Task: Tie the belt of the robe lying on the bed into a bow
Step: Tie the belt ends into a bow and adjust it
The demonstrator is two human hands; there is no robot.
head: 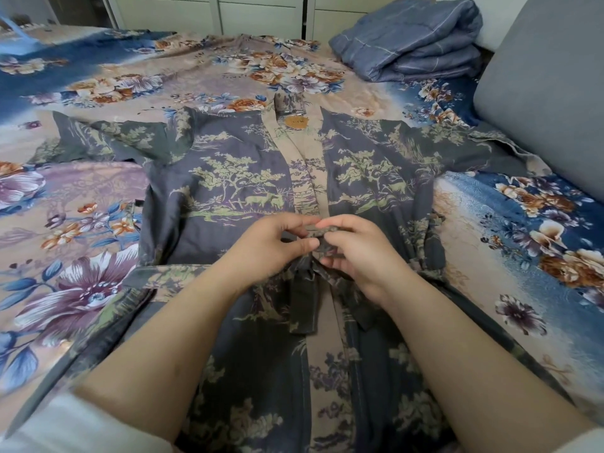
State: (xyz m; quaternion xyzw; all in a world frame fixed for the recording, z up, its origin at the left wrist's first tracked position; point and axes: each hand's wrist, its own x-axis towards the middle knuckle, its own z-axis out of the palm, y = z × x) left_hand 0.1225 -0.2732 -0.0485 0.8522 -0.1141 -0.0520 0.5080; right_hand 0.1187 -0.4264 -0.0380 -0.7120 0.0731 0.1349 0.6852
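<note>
A dark grey-blue robe (235, 178) printed with green trees lies flat on the bed, front up, collar away from me. Its belt (304, 302) of the same cloth crosses the waist, and two ends hang down below my hands. My left hand (271, 246) and my right hand (356, 250) meet at the waist, both pinching a folded piece of the belt between thumb and fingers. The part of the belt under my fingers is hidden, so I cannot tell how it is wound there.
The bed carries a floral sheet (81, 230) in blue, purple and beige. A folded blue quilt (415, 40) lies at the far right. A grey padded headboard (549, 93) runs along the right side. White cupboards (228, 11) stand behind the bed.
</note>
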